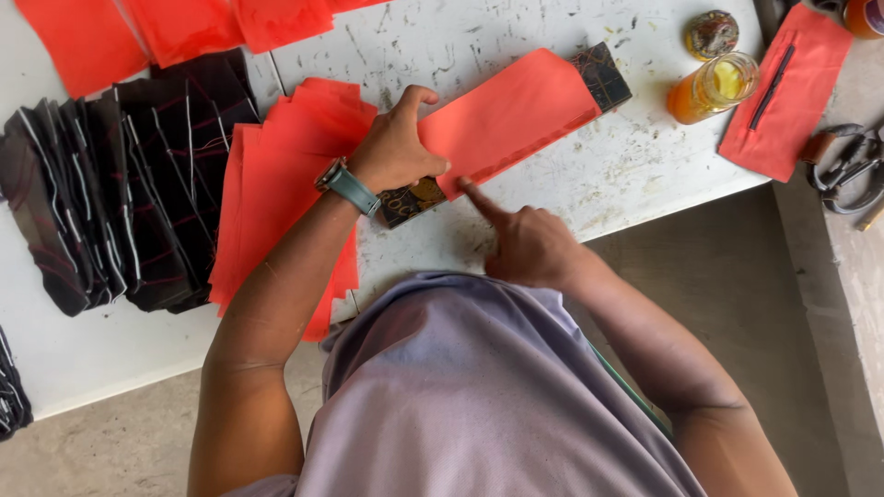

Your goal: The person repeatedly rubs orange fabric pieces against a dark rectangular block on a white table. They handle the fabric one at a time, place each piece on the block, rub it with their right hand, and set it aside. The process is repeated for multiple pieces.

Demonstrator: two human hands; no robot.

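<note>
A long dark patterned board [603, 75] lies slanted on the white table [626, 175], wrapped in a red-orange sheet [511, 115] that leaves both ends bare. My left hand [396, 147], with a teal watch on the wrist, presses flat on the sheet's near end and holds it down on the board. My right hand [525, 241] points its index finger at the sheet's lower edge, touching it beside the left hand.
A stack of red-orange sheets [276, 198] lies left of the board, with fanned dark striped fabric pieces [120, 184] beyond. A jar of yellow liquid [714, 87], its lid [711, 34], another red sheet [783, 92] and scissors [852, 166] sit at the right.
</note>
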